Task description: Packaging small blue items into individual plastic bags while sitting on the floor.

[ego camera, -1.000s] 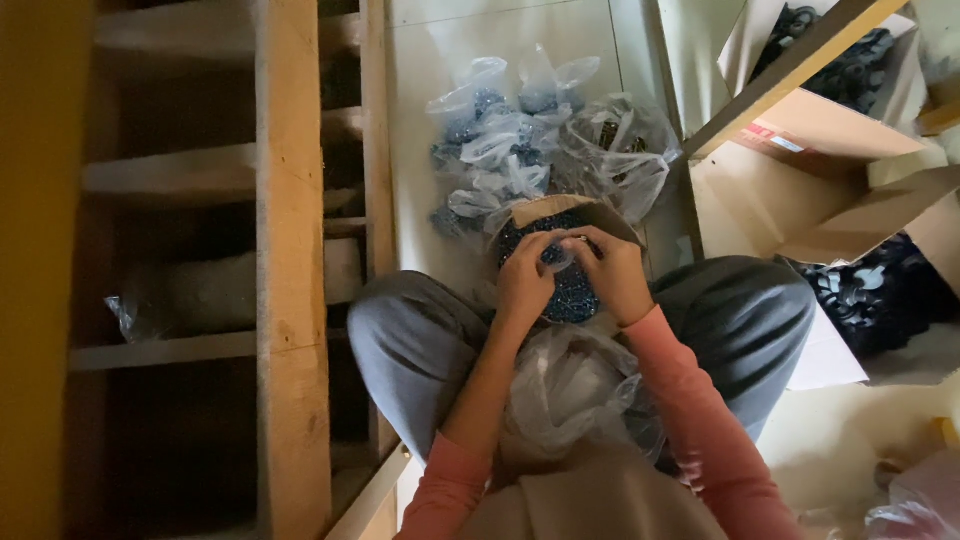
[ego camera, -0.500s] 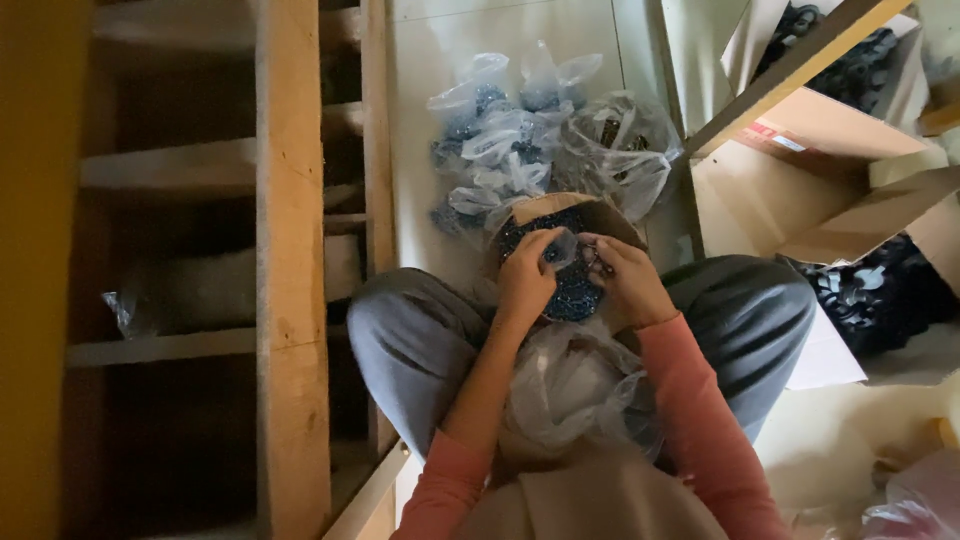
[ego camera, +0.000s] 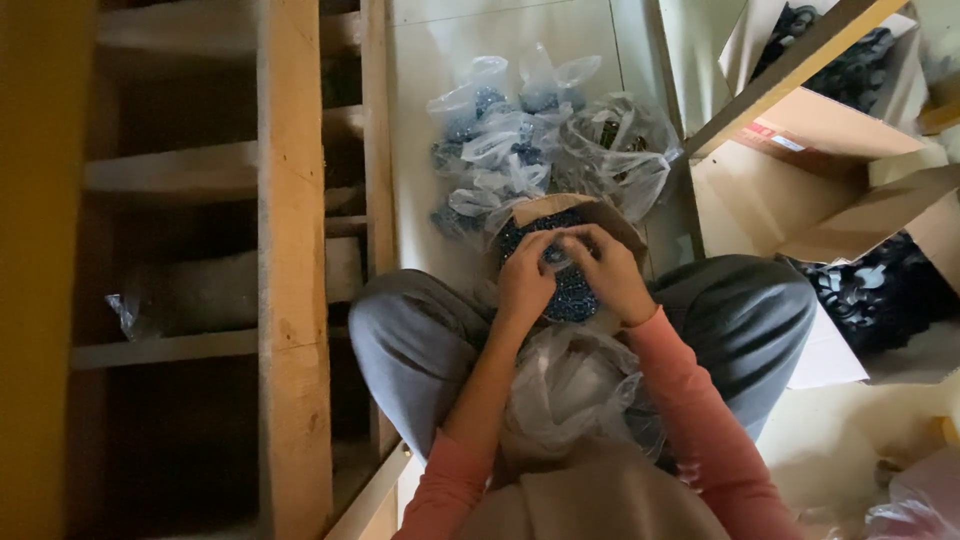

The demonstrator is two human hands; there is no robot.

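I sit cross-legged on a pale floor. My left hand (ego camera: 524, 280) and my right hand (ego camera: 607, 272) meet over a small cardboard box (ego camera: 598, 212) full of small dark blue pieces (ego camera: 572, 292). Both hands pinch a small clear plastic bag (ego camera: 560, 252) holding a few blue pieces between the fingertips. A bundle of clear plastic bags (ego camera: 570, 385) lies in my lap, below the wrists.
A pile of filled clear bags (ego camera: 530, 140) lies on the floor beyond the box. A wooden shelf frame (ego camera: 290, 270) stands at the left. Open cardboard cartons (ego camera: 850, 210) with dark parts (ego camera: 880, 295) are at the right.
My right hand drew slightly away from the left half a second ago and has come back, so both hands again close together on the small bag.
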